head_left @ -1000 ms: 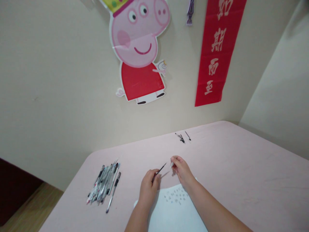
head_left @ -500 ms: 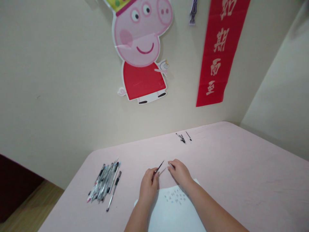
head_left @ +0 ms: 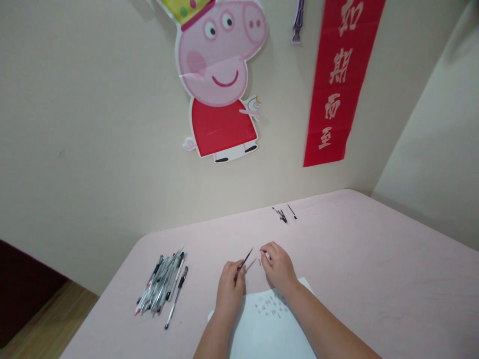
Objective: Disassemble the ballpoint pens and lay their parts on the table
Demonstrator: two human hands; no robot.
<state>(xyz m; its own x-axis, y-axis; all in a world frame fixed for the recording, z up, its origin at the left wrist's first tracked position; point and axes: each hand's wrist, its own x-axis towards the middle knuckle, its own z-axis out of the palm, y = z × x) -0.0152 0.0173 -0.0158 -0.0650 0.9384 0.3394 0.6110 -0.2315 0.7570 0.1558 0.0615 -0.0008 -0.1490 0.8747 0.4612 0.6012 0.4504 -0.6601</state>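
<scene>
My left hand (head_left: 229,286) is closed around a slender black pen refill (head_left: 246,257), its thin point slanting up to the right. My right hand (head_left: 277,267) is just right of that point, thumb and forefinger slightly apart, with nothing clearly visible between them. A tiny grey piece (head_left: 259,262) shows just below those fingertips; whether it touches the cloth is hard to tell. Under my forearms is a white sheet of paper (head_left: 267,339) bearing several rows of small handwritten marks.
A heap of clear and black pens (head_left: 160,284) lies on the left of the pink tabletop (head_left: 374,279), with one black-gripped pen (head_left: 176,297) beside it. Small black pen parts (head_left: 280,215) and a thin dark stick (head_left: 292,212) lie near the wall.
The fingertips of my right hand have loosened and lifted slightly. A small grey piece now shows below them. My left hand keeps its hold on the refill, almost still.
</scene>
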